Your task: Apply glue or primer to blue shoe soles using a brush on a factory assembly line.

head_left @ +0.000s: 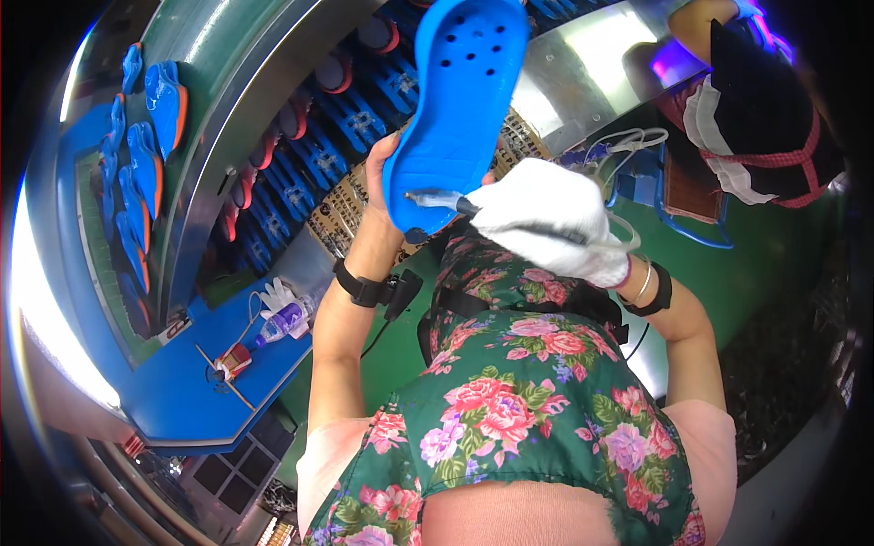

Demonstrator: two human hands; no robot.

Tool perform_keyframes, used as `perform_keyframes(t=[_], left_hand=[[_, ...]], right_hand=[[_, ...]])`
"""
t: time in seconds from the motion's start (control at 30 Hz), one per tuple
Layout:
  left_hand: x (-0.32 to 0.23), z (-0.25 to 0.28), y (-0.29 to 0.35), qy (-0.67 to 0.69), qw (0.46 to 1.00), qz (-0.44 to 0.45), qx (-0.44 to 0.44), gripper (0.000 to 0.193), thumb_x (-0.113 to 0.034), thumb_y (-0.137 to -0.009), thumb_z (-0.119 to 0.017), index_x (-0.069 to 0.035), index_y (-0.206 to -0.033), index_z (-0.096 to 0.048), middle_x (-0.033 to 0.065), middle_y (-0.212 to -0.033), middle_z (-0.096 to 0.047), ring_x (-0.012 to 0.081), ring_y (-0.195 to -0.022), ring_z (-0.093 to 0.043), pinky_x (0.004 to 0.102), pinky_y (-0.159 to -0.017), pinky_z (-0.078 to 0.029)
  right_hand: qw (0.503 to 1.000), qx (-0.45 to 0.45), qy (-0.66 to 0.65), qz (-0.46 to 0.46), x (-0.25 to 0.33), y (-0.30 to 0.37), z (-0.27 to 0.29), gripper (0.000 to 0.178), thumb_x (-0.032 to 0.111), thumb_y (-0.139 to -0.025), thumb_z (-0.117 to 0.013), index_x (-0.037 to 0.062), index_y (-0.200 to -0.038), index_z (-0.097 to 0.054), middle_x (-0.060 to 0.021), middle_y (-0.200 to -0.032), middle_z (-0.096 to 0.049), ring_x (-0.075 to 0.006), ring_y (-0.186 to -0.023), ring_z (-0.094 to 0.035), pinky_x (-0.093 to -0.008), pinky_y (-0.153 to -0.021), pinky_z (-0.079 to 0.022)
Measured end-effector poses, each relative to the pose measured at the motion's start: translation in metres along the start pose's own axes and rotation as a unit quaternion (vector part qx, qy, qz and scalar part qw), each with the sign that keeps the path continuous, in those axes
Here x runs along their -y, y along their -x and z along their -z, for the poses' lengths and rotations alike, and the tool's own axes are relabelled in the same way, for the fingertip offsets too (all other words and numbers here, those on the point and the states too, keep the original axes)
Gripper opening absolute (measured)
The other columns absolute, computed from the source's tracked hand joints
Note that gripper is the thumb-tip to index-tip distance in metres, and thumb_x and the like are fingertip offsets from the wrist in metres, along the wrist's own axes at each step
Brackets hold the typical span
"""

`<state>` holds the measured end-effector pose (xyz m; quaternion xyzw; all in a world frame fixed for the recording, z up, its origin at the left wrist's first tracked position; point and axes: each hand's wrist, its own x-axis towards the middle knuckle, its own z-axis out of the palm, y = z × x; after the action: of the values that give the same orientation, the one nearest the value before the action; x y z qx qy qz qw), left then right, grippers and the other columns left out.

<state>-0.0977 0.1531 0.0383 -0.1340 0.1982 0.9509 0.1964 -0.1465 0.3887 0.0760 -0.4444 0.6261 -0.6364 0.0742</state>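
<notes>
A blue shoe sole (446, 118) with several dark holes at its far, wide end is held up in front of me. My left hand (379, 177), bare, wraps round its left edge and underside, most of the fingers hidden behind it. In a white glove, my right hand (546, 218) grips a brush (437, 198) by its dark handle. The brush tip lies over the inside of the sole's near, rounded end and seems to touch it. A dark patch marks that end's rim.
Behind the sole are rows of blue shoe parts (273, 223) and brown patterned sheets (332, 221). Blue-and-orange soles (141, 168) stand at left. On a blue table (196, 391) are a bottle (284, 320) and a white glove (276, 296). Another person (765, 118) is at the far right.
</notes>
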Motion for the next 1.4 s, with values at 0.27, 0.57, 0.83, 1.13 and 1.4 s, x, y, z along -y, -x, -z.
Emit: perform_keyframes(t=[0.27,0.57,0.83,1.13,1.4], left_hand=[[-0.012,0.018,-0.012,0.044,0.988,0.085,0.121,0.091,-0.051,-0.087,-0.058,0.005,-0.154,-0.031,0.0356,-0.144,-0.047,0.0571,-0.115,-0.059,0.0561,-0.096,-0.055],[-0.02,0.018,-0.015,-0.007,0.994,0.079,0.081,0.109,-0.056,-0.078,-0.072,0.004,-0.156,-0.024,0.033,-0.147,-0.041,0.0489,-0.113,-0.058,0.0517,-0.091,-0.059],[0.006,0.013,-0.009,0.091,0.995,0.032,0.001,0.096,-0.06,-0.088,-0.061,0.0,-0.156,-0.027,0.0329,-0.142,-0.047,0.0532,-0.112,-0.061,0.0638,-0.097,-0.05],[0.014,0.009,-0.001,0.126,0.99,0.048,0.036,0.094,-0.057,-0.088,-0.061,-0.004,-0.158,-0.026,0.0309,-0.143,-0.046,0.052,-0.116,-0.058,0.0628,-0.098,-0.051],[-0.017,-0.023,0.045,0.027,0.992,-0.114,0.036,0.113,-0.074,-0.084,-0.061,-0.004,-0.161,-0.016,0.0333,-0.155,-0.032,0.0576,-0.128,-0.049,0.062,-0.097,-0.052]], right_hand=[[0.991,0.092,0.022,0.098,0.001,0.017,-0.011,0.027,0.008,-0.079,-0.078,0.0125,-0.106,-0.076,-0.0085,-0.107,-0.075,-0.0269,-0.087,-0.071,-0.0368,-0.078,-0.058],[0.966,0.005,-0.206,-0.156,0.004,0.008,-0.02,0.01,0.003,-0.082,-0.08,0.0039,-0.091,-0.077,-0.0087,-0.097,-0.077,-0.0186,-0.088,-0.073,-0.0323,-0.084,-0.057],[0.992,-0.073,0.01,-0.098,-0.021,-0.03,0.044,0.019,0.001,-0.082,-0.078,0.0037,-0.1,-0.078,-0.0129,-0.102,-0.076,-0.0194,-0.092,-0.073,-0.0321,-0.082,-0.058],[0.949,-0.028,0.28,0.141,-0.021,-0.036,0.027,0.028,0.007,-0.081,-0.075,0.0126,-0.109,-0.076,-0.0096,-0.107,-0.075,-0.0278,-0.086,-0.07,-0.0397,-0.076,-0.057],[0.945,-0.084,-0.275,-0.158,0.014,-0.023,0.022,0.012,-0.005,-0.076,-0.078,-0.0012,-0.087,-0.075,-0.0169,-0.097,-0.075,-0.0226,-0.087,-0.072,-0.0342,-0.079,-0.057]])
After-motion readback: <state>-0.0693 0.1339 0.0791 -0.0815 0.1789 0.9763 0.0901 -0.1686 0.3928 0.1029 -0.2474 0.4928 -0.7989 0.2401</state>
